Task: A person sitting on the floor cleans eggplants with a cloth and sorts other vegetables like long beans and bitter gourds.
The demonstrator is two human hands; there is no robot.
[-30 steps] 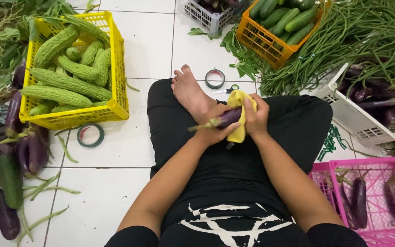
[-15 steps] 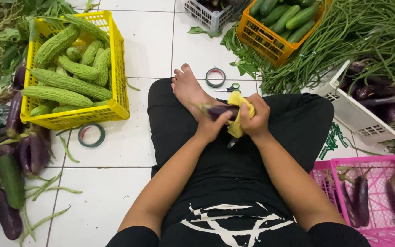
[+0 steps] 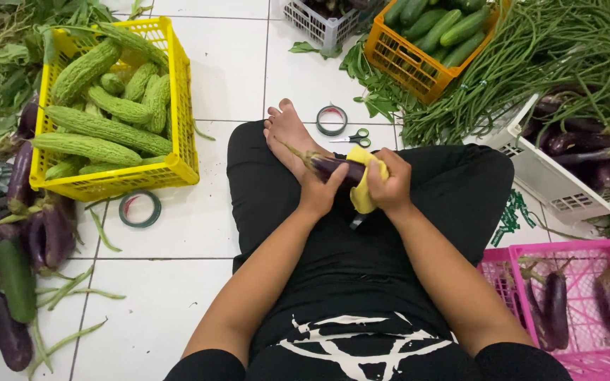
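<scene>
Eggplant (image 3: 335, 167) sits in the person's lap above crossed legs, gripped by both hands. The left hand (image 3: 317, 194) has its fingers curled shut around the stem end, thumb lying along the dark skin. The right hand (image 3: 390, 185) is closed over a yellow cloth (image 3: 361, 189) wrapped about the other end.

Judged from this grip, a hard rub could snap the thin stem, and the glossy skin might slip from the left hand and roll to the tiled floor (image 3: 234, 77). The cloth could also bunch up and miss patches.

Counted left to right: several loose eggplants (image 3: 33, 226) lie at the far left, number unclear; one yellow crate (image 3: 178, 152) holds roughly ten bitter gourds (image 3: 100, 127); two tape rolls, one (image 3: 140, 209) beside that crate and another (image 3: 332, 119) by the bare foot; one pair of scissors (image 3: 353, 137); one orange crate (image 3: 407, 63) of cucumbers, about seven showing; one white crate (image 3: 552, 183) of eggplants; one pink crate (image 3: 587, 310) holding at least three.
</scene>
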